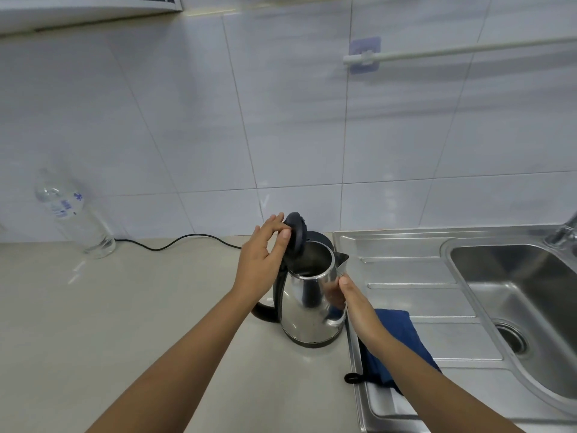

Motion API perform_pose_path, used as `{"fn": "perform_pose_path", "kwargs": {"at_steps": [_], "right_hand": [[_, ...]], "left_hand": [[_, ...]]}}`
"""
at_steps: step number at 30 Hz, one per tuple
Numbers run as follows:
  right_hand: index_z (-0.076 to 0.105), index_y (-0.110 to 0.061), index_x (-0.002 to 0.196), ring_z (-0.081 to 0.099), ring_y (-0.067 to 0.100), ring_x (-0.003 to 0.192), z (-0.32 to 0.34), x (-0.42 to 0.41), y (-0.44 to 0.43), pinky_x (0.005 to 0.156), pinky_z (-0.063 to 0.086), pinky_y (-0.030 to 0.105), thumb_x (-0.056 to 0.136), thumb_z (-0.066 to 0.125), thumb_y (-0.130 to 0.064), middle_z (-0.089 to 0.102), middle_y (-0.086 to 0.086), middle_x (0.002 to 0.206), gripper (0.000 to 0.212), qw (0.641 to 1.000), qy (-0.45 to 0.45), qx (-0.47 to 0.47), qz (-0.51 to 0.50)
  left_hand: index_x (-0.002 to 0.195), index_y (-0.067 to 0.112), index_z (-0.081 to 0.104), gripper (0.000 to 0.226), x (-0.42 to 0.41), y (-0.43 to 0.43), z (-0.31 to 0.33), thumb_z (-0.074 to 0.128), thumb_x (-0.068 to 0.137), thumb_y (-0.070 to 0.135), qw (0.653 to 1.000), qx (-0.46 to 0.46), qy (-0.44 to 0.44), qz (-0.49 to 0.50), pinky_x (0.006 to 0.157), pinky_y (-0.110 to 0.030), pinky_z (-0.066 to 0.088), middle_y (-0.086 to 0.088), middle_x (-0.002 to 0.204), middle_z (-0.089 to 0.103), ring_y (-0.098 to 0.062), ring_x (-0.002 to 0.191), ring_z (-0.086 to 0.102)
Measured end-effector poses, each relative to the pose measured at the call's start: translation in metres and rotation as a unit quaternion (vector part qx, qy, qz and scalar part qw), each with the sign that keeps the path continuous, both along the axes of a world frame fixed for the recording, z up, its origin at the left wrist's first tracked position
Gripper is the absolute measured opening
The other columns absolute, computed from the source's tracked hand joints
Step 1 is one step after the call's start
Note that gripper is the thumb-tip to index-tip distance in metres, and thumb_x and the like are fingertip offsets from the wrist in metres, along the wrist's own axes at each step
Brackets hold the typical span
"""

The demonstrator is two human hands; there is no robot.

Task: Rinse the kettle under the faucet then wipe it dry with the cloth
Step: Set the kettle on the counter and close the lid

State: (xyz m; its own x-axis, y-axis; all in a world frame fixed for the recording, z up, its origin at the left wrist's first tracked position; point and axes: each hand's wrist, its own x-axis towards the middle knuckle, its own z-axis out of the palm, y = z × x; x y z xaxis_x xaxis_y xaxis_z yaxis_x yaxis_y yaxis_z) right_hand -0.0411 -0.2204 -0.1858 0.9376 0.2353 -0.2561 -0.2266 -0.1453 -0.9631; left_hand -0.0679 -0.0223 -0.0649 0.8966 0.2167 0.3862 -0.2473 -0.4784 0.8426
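A stainless steel kettle (304, 303) with a black handle stands on the beige counter beside the sink's drainboard. Its black lid (296, 234) is tipped up and open. My left hand (260, 260) pinches the lid's edge with thumb and fingers. My right hand (356, 304) presses against the kettle's right side below the spout. A blue cloth (402, 335) with a black loop lies on the drainboard, partly under my right forearm. The faucet (565, 232) shows only at the right edge.
The steel sink basin (512, 292) with its drain (512, 339) lies to the right. A black cord (175, 243) runs along the counter's back. A clear plastic bottle (75, 214) stands at the left. A white rail (452, 51) hangs on the tiled wall.
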Motion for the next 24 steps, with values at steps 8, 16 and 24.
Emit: {"fn": "perform_pose_path", "kwargs": {"at_steps": [8,16,24], "right_hand": [[0.045,-0.017,0.148,0.049,0.021,0.135,0.008,-0.006,0.0,0.118,0.033,0.046,0.081,0.032,-0.075,0.055,0.004,0.144,0.089,1.0,-0.006,0.018,0.006],[0.051,-0.022,0.134,0.051,0.022,0.134,0.008,-0.008,0.003,0.118,0.034,0.047,0.083,0.034,-0.073,0.056,0.008,0.144,0.074,0.999,-0.004,0.032,-0.006],[0.049,-0.029,0.125,0.05,0.023,0.134,0.007,-0.008,0.005,0.117,0.036,0.046,0.089,0.032,-0.069,0.055,0.008,0.144,0.057,0.999,-0.007,0.037,-0.013]], "left_hand": [[0.088,0.042,0.058,0.005,0.019,-0.013,-0.001,0.057,0.093,0.041,0.99,0.115,0.023,-0.073,0.12,-0.031,0.007,0.011,0.135,0.059,-0.003,0.133,0.044],[0.128,0.035,0.053,0.044,0.038,-0.01,0.004,0.055,0.085,0.046,0.967,0.221,0.083,-0.09,0.119,-0.037,-0.001,0.027,0.133,0.051,0.02,0.107,0.044],[0.135,0.031,0.056,0.056,0.048,-0.01,0.0,0.05,0.083,0.05,0.938,0.283,0.144,-0.138,0.118,-0.034,0.011,0.008,0.148,0.049,-0.014,0.131,0.047]]}}
